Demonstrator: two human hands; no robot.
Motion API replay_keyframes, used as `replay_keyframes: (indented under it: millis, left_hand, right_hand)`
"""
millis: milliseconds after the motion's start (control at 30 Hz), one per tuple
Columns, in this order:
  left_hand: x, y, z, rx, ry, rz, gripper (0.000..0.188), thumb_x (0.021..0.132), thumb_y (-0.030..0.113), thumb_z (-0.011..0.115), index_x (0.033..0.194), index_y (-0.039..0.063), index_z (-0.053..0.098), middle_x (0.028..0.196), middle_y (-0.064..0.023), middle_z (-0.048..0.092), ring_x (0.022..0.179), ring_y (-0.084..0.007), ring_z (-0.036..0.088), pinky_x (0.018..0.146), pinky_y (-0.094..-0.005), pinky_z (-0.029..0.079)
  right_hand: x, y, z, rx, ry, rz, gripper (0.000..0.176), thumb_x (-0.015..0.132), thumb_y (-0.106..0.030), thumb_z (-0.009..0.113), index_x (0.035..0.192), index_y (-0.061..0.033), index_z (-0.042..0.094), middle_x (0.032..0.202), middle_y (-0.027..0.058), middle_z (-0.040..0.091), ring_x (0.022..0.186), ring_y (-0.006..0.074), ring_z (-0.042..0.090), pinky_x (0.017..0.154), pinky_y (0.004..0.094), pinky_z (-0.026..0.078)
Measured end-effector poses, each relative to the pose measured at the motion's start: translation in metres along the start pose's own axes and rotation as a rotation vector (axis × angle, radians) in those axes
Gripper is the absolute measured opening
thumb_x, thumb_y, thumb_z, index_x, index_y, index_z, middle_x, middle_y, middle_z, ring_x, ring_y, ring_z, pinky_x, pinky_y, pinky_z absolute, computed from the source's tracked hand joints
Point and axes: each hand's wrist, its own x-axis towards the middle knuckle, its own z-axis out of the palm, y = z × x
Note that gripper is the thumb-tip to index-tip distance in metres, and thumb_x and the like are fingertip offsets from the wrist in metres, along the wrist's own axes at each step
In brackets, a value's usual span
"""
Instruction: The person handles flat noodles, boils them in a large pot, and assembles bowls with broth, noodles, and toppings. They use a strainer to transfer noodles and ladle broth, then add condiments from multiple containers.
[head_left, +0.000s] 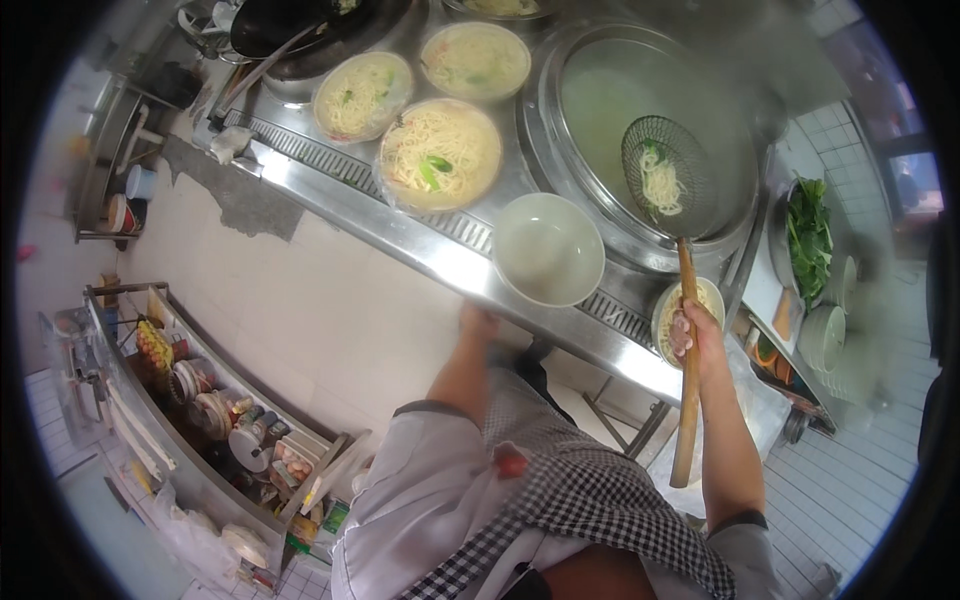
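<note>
My right hand (696, 336) grips the wooden handle (687, 405) of a wire-mesh skimmer. Its basket (637, 176) is over the large round pot (592, 97) of cloudy water, and a small heap of noodles with a green leaf (660, 184) lies in the mesh. Beneath that hand stands a bowl of dry-looking noodles or strips (709, 300), partly hidden. My left hand (478, 322) hangs blurred by the counter's front edge, its fingers unclear. An off-white bowl (547, 251) with no noodles in it sits on the steel counter (517, 157) between the hands and the pot.
Several noodle bowls, one with greens on top (439, 154), line the counter beside a wok (277, 30). On the right are a basin of leafy greens (808, 236) and stacked bowls (821, 337). A shelf of jars (247, 446) stands behind at lower left. Steam blurs the upper right.
</note>
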Motion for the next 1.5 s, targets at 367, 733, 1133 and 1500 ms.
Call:
replay_keyframes:
  millis: [367,733,1133,1500]
  left_hand:
    - [-0.111,0.045,0.021,1.605,-0.003,0.469,0.038,0.093,0.032,0.059,0.113,-0.001,0.063,0.09,-0.0111,0.068,0.08,-0.0252,0.067,0.067,-0.0362,0.054]
    - [-0.26,0.21,0.165,1.105,-0.473,0.031,0.035,0.098,0.035,0.058,0.11,0.002,0.063,0.095,-0.0079,0.068,0.081,-0.0168,0.067,0.07,-0.031,0.056]
    - [-0.24,0.134,0.276,1.049,-0.196,0.102,0.046,0.088,0.012,0.061,0.129,-0.004,0.048,0.108,-0.017,0.066,0.087,-0.0258,0.072,0.056,-0.0334,0.063]
    - [-0.304,0.112,0.304,0.739,-0.247,0.411,0.05,0.096,0.023,0.06,0.139,0.003,0.043,0.12,-0.0143,0.061,0.099,-0.0225,0.066,0.067,-0.0305,0.058]
  right_hand:
    - [-0.021,-0.005,0.028,-0.291,0.173,-0.201,0.014,0.098,-0.021,0.059,0.095,-0.0085,0.053,0.062,-0.0005,0.051,0.039,0.0106,0.045,0.034,0.0256,0.036]
    - [-0.039,-0.027,0.033,-0.352,0.163,-0.266,0.018,0.098,-0.023,0.059,0.091,-0.008,0.052,0.061,-0.0001,0.05,0.04,0.0106,0.045,0.037,0.0259,0.037]
    - [-0.061,-0.06,0.012,-0.584,0.166,-0.353,0.016,0.096,-0.017,0.058,0.09,-0.0041,0.051,0.061,0.0042,0.053,0.042,0.0132,0.047,0.038,0.0302,0.039]
    - [-0.042,-0.088,-0.005,-0.58,-0.048,-0.339,0.005,0.094,-0.009,0.058,0.093,-0.005,0.054,0.063,0.0013,0.052,0.041,0.01,0.044,0.038,0.0244,0.036]
